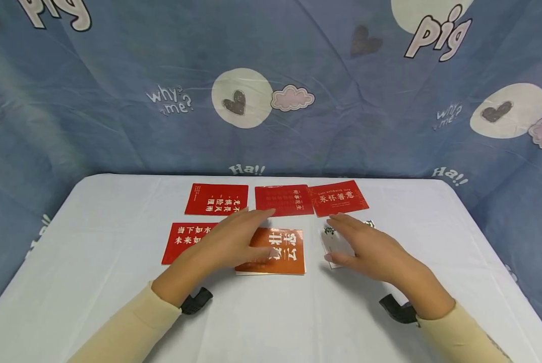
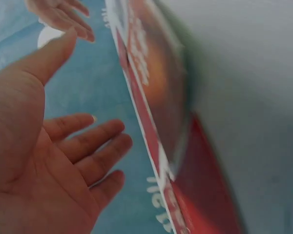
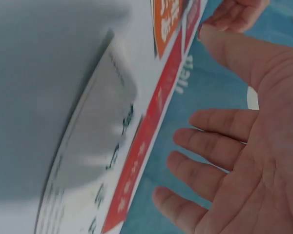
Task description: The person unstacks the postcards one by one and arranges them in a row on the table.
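My left hand (image 1: 232,242) is held over an orange card (image 1: 291,262) with white characters, its fingers spread and nothing gripped. A pale edge shows beneath that card. To its left lies a red card (image 1: 177,247), partly hidden by the hand. Over a white card (image 1: 336,244) with dark characters is my right hand (image 1: 372,249), which hides much of it. In the left wrist view the left palm (image 2: 53,161) holds nothing. The right wrist view shows the right fingers (image 3: 210,146) extended and apart from the white card's surface (image 3: 95,131).
Along the back of the white-covered table (image 1: 94,242) lie three red cards: one on the left (image 1: 216,191), one in the middle (image 1: 280,194), and a tilted one (image 1: 339,197) touching it on the right. A blue printed cloth (image 1: 162,136) hangs behind. Black straps circle both wrists.
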Motion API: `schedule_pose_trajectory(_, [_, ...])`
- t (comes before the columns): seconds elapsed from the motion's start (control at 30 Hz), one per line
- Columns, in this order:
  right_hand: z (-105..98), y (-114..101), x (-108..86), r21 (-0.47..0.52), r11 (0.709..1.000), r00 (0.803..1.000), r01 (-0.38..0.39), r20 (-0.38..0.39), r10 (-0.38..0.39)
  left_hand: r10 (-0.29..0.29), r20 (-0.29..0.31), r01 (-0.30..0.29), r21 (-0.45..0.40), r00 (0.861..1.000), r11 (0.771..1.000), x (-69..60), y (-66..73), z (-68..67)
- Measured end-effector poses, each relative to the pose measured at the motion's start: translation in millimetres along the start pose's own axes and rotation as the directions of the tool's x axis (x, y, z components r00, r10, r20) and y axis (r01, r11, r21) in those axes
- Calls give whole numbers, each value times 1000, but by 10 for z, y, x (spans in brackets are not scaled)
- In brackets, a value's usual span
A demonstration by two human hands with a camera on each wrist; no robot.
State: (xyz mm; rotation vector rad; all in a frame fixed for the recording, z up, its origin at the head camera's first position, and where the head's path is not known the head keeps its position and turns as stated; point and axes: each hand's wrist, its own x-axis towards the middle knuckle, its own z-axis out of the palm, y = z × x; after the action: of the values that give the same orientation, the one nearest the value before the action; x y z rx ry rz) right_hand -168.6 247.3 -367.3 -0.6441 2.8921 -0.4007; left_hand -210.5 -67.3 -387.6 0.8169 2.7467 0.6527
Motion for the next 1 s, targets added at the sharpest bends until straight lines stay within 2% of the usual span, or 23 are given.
schedule_pose_trajectory(0.17, [115,-136,84,15,999,998,47,34,-47,50,43,-51,32,998,998,-150,-83,65])
schedule_pose_trajectory(0.33, [247,-271,196,37,995,993,96,61,-98,77,50,-80,67,996,995,-224,-115,112])
schedule_pose_trajectory(0.57, [378,-369,310,64,991,988,119,96,-125,72,45,-76,94,996,993,-220,-137,148])
schedule_pose_trajectory(0.83, [439,-403,356,-10,992,989,130,66,-129,102,20,-104,102,995,989,-226,-156,130])
schedule_pose_trajectory(1.0, [431,-403,375,-12,992,989,128,73,-127,100,23,-102,83,995,991,-230,-171,112])
